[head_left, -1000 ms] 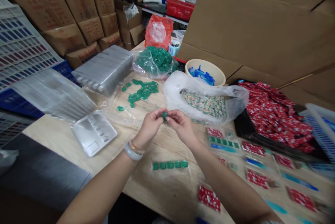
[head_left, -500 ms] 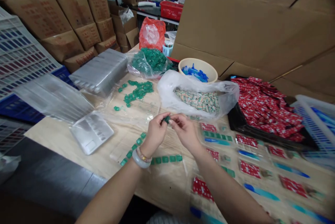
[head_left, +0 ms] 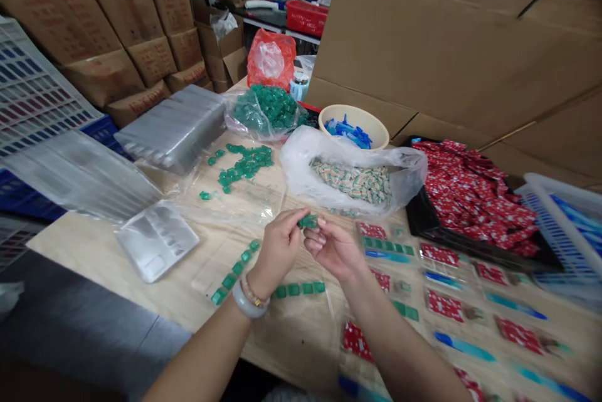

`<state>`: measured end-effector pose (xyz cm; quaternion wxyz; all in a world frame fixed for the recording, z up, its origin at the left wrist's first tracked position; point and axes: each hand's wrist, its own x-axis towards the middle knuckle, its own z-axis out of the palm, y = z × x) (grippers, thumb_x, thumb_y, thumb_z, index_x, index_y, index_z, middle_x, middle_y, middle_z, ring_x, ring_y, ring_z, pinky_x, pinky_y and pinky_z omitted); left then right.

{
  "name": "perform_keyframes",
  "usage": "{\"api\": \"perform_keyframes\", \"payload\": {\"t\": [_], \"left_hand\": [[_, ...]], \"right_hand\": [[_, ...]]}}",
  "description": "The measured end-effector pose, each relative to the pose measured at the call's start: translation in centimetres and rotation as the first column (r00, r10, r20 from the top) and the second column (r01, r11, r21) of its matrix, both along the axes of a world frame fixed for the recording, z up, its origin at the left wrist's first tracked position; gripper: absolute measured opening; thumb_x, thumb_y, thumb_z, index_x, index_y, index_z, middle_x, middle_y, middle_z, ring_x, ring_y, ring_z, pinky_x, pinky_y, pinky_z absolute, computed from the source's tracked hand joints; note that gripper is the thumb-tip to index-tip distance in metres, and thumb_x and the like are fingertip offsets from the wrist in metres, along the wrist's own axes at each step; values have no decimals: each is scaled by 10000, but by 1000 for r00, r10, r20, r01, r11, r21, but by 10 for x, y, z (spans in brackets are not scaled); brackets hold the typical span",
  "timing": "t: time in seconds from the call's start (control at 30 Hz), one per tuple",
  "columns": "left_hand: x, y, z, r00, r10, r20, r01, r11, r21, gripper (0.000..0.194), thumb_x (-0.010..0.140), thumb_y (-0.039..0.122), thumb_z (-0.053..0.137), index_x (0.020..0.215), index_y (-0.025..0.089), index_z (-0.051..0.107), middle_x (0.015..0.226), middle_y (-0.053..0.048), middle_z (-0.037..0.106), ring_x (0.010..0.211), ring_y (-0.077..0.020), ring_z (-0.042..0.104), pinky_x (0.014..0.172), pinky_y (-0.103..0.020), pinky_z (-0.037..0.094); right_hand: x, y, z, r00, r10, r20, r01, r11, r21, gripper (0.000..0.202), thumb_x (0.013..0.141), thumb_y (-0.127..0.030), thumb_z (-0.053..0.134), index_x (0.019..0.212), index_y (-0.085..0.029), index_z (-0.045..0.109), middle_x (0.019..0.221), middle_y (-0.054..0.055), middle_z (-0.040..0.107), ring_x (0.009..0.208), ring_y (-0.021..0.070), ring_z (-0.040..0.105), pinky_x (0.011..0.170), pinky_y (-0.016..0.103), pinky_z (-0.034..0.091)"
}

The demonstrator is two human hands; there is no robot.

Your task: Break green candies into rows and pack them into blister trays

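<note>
Two bare hands work above the wooden tabletop [head_left: 291,352]. The left hand [head_left: 277,254] grips a green translucent piece [head_left: 308,221] between thumb and fingers. The fingertips of the right hand [head_left: 337,250] meet its 3 o'clock end; whether they close on it cannot be told. Nor is it clear whether the piece is single or several joined.

Handling, as judged: steady the piece with the left hand and apply light right-hand force at the edge. Pinch the sides rather than the broad face, since smooth, glossy material may slip or twist. Support both ends if it is jointed.

Reference positions, clock centred on the hands:
- 8 o'clock: a slanting row of green squares [head_left: 229,280], spaced apart.
- 6 to 7 o'clock: a second row [head_left: 307,288], partly behind the left wrist.
- 10 to 11 o'clock: loose green pieces [head_left: 247,165], angular and overlapping.
- 9 o'clock: a clear moulded tray [head_left: 157,242], shallow, with rounded corners.
- 1 o'clock: a crinkled white bag [head_left: 298,160] of small striped pieces [head_left: 360,182].
- 2 to 3 o'clock: red patterned packets [head_left: 475,198], heaped.
</note>
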<state>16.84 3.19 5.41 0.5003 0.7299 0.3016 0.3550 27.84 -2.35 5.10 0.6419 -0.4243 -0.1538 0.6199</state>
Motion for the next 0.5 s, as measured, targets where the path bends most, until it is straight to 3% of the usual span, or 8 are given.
{"api": "perform_keyframes", "payload": {"t": [0.1,0.17,0.23,0.33,0.4,0.5], "left_hand": [[-16,10,-4,993,116,12,-115,991,-70,376,687,33,394,878,206,668,887,-34,632,863,-156,547,809,-269,405],[-30,18,-11,955,294,-20,-293,939,-178,319,675,59,404,775,201,671,772,-22,617,759,-146,531,729,-257,408],[-36,23,-17,927,372,-55,-372,884,-284,288,668,86,407,737,190,667,740,-17,602,697,-134,501,659,-239,390],[-22,17,-15,986,168,5,-150,889,-434,306,682,128,397,791,178,678,850,-28,611,691,-122,477,595,-223,357],[-3,8,-8,997,17,79,27,851,-524,305,705,169,399,830,181,677,839,-27,607,647,-112,456,547,-222,332],[19,-4,4,988,-69,141,140,799,-584,220,701,198,459,760,165,668,724,-13,578,588,-100,419,524,-223,308]], "right_hand": [[11,-10,14,993,-37,-111,42,998,39,238,667,-297,566,558,-204,377,541,-58,250,444,72,186,429,217,253],[24,-18,26,988,-127,-92,136,985,107,243,703,-300,541,560,-206,368,551,-57,235,448,75,195,454,224,291],[34,-24,35,985,-169,-26,171,977,131,230,724,-302,524,578,-210,372,564,-53,244,457,80,225,475,234,311],[35,-24,34,995,-54,84,52,998,32,239,724,-323,528,587,-213,367,574,-45,275,469,88,255,471,246,301],[28,-21,27,996,15,93,-12,1000,-28,257,713,-343,543,584,-212,364,567,-46,287,463,86,253,463,247,291],[19,-19,16,999,2,45,1,997,-72,233,671,-312,590,603,-207,394,541,-60,306,438,71,250,439,229,261]]}}
